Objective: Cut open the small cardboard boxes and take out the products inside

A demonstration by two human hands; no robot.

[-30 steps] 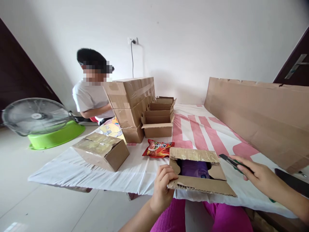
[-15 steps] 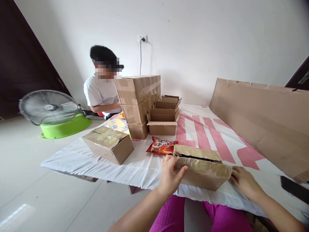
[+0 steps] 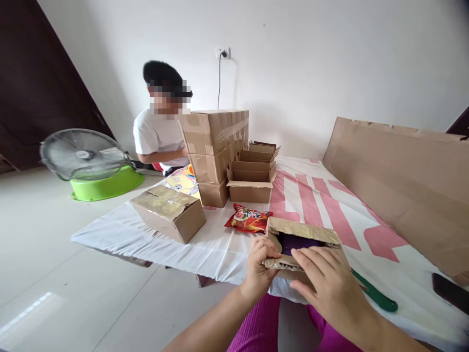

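A small cardboard box (image 3: 304, 226) stands at the near table edge with its top flaps parted, and something dark purple (image 3: 296, 242) shows inside. My left hand (image 3: 261, 259) is closed on the left end of its near flap. Across that flap lies my right hand (image 3: 328, 281), palm down, fingers stretched toward the opening and thumb apart, hiding much of the box's right side. A green-handled tool (image 3: 379, 296) lies right of the box, its front end partly hidden. Behind the box's left corner is a red food packet (image 3: 249, 218).
A taped cardboard box (image 3: 168, 212) sits to the left. Stacked boxes (image 3: 214, 168) and a row of open boxes (image 3: 251, 192) stand behind. On the right are a large cardboard sheet (image 3: 395, 176) and a black phone-like object (image 3: 450, 289). A person (image 3: 157, 132) sits beyond, near a fan (image 3: 84, 154).
My right hand has moved left from the box's right end onto its near flap. The opening has widened, showing the purple content. The green handle has come into view.
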